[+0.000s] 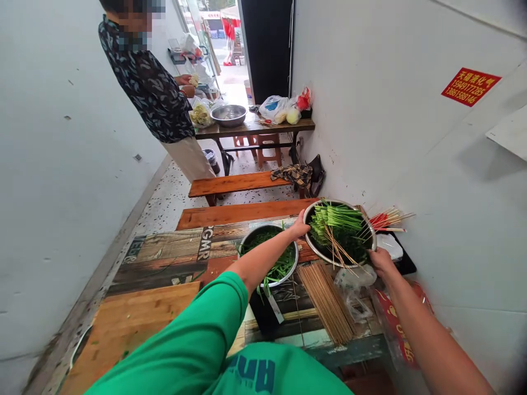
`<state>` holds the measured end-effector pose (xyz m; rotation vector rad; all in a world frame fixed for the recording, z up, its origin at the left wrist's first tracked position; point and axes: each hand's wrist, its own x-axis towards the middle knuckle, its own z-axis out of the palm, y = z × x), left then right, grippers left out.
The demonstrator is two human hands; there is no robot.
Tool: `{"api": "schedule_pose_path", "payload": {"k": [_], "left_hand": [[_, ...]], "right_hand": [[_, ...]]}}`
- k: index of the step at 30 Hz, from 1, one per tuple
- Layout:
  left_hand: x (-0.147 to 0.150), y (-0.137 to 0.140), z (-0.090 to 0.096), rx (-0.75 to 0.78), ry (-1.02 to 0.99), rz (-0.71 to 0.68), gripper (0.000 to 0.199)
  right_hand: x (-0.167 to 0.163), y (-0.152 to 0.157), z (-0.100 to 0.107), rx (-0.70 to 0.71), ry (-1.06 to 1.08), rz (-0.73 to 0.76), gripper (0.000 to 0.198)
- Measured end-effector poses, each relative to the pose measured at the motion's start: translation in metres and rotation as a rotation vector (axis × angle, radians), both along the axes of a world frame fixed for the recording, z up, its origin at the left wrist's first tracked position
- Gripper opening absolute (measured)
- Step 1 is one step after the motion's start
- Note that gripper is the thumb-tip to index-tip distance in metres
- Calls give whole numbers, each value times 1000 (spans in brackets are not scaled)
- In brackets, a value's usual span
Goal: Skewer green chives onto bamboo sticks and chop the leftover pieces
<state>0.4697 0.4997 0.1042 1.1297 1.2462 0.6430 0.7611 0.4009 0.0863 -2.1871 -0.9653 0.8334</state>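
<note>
A round metal bowl (340,261) is held between my two hands at the right end of the table. In it lie bundles of green chives (340,218) on thin wooden skewers. My left hand (300,226) grips the rim on its left side. Opposite, my right hand (382,260) is closed on the lower right rim. Fingers under the bowl are hidden. Left of it stands a second metal bowl (295,263) of loose green leaves, partly behind my left forearm. Many bare wooden skewers (327,302) lie side by side on the table, near a clear plastic bag (354,288).
A wooden cutting board (140,312) lies at left. Against the right wall are red-ended skewers (389,220) and a red packet (397,323). A bench (239,185) stands beyond the table. Farther back, a person (150,82) handles food beside another table with a metal basin (229,116).
</note>
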Motion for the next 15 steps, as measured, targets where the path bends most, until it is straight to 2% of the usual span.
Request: {"api": "schedule_pose_path", "payload": {"k": [5,9,12,15], "left_hand": [[2,-2,-25,60,206,-4,91],[7,4,-37,3,314,29,83],[7,21,-39,-95,356,59,53],[4,37,-39,-217,299,52,24]], "right_hand": [[-6,12,-21,-58,-28,6,18],[-4,11,-27,-49,-10,9,7],[4,8,-28,-54,36,-7,9],[12,8,-29,-94,142,-40,12]]}}
